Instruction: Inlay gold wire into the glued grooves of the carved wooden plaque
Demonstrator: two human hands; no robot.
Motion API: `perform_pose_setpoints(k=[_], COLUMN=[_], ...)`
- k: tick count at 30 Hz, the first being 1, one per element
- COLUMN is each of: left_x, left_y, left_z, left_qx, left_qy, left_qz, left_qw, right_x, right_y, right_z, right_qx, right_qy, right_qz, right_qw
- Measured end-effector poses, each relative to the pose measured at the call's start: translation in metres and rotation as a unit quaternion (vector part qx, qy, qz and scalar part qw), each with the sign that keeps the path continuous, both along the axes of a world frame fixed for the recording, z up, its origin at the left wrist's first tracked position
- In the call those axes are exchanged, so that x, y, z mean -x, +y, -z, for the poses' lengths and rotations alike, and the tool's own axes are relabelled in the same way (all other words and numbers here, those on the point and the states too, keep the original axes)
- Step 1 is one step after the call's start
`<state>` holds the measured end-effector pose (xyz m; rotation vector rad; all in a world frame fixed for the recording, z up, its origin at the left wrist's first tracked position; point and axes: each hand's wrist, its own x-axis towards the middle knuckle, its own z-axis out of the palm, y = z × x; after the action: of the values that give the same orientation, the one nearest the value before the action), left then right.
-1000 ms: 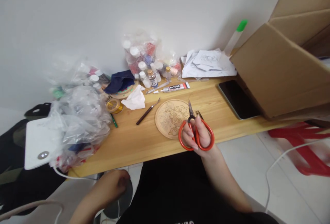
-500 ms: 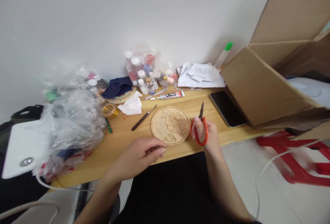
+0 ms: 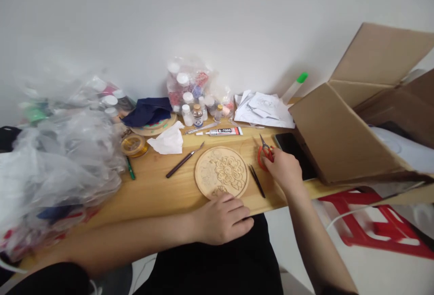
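Observation:
My left hand (image 3: 225, 218) rests at the table's front edge with its fingers loosely stretched and holding nothing. Its upper side touches the near rim of a round wooden disc (image 3: 220, 173) bearing a raised flower pattern. On the right, my right hand (image 3: 285, 168) grips a pair of red-handled scissors (image 3: 266, 151) low over the tabletop, blades pointing away from me. Black tweezers (image 3: 257, 181) lie between the disc and that hand. Left of the disc is a dark-handled craft knife (image 3: 185, 160). A tube of B-7000 glue (image 3: 224, 131) lies behind the disc.
Bags of small bottles (image 3: 188, 87) and papers (image 3: 266, 107) stand along the wall. A phone (image 3: 294, 150) and an open cardboard box (image 3: 315, 127) are on the right. Crumpled plastic bags (image 3: 74, 154) crowd the left. A red stool (image 3: 376, 222) stands below.
My right hand has lowered the scissors toward the table, right of the tweezers, which now show fully. My left hand has moved right, onto the disc's near rim. The view has shifted.

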<state>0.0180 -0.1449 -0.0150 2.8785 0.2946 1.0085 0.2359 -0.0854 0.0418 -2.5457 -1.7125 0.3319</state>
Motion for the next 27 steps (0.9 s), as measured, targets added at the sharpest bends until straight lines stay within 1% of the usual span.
perform_pose_setpoints(k=[2,7,11,13,16,18,20,21,22,24,27], left_x=[0.000,0.008,0.012,0.012,0.012,0.011,0.011,0.011,0.011,0.011,0.011], left_y=[0.000,0.001,0.002,0.002,0.004,0.005,0.006,0.006,0.006,0.007,0.009], left_z=[0.002,0.000,0.001,0.002,0.002,0.001,0.001,0.000,0.000,0.000,-0.001], left_qx=[0.005,0.043,0.062,0.072,0.084,0.089,0.094,0.098,0.103,0.116,0.136], left_qy=[-0.010,-0.030,-0.028,-0.026,-0.030,-0.028,-0.024,-0.025,-0.025,-0.026,-0.028], left_qz=[0.014,0.035,0.045,0.041,0.033,0.027,0.024,0.022,0.020,0.019,0.021], left_qw=[1.000,0.998,0.997,0.996,0.996,0.995,0.995,0.995,0.994,0.993,0.990], right_x=[0.003,0.007,0.012,0.019,0.033,0.042,0.048,0.049,0.049,0.046,0.041], right_y=[0.002,0.008,0.018,0.028,0.046,0.058,0.066,0.069,0.070,0.070,0.069], right_z=[0.001,0.002,-0.007,-0.014,-0.018,-0.012,0.000,0.007,0.014,0.025,0.032], right_qx=[0.011,0.035,0.039,0.013,-0.067,-0.094,-0.114,-0.122,-0.127,-0.132,-0.127], right_qy=[-0.023,-0.069,-0.088,-0.076,0.018,0.073,0.116,0.136,0.157,0.199,0.242], right_qz=[-0.007,-0.012,-0.016,-0.041,-0.139,-0.215,-0.276,-0.296,-0.307,-0.308,-0.297], right_qw=[1.000,0.997,0.995,0.996,0.988,0.969,0.947,0.937,0.930,0.921,0.915])
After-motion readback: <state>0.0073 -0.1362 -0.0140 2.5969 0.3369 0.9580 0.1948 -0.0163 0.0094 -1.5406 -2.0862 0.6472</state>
